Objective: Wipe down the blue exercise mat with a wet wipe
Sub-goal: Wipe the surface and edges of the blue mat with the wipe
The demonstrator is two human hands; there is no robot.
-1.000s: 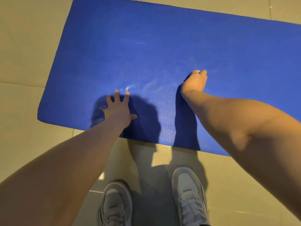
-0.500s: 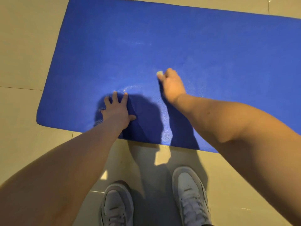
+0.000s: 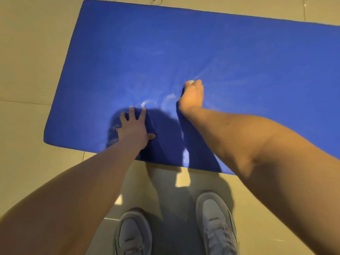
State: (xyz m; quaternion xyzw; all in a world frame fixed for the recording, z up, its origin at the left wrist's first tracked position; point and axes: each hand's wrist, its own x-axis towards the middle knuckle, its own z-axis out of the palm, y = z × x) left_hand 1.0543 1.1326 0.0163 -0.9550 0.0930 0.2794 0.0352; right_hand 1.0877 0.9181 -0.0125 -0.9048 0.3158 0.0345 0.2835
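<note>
Wipe (image 3: 190,82), pinched under curled right fingers (image 3: 197,84), is carried leftward on mat (image 3: 184,43), nearer left fingers (image 3: 132,113), which are pressed flat, splayed, empty. Wet sheen (image 3: 165,102) between: this patch is judged covered.

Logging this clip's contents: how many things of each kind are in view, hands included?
Blue rectangular exercise mat: 1
Small white wet wipe: 1
Bare hands: 2, the left hand and the right hand
Pale lace-up sneakers: 2
Total: 6
</note>
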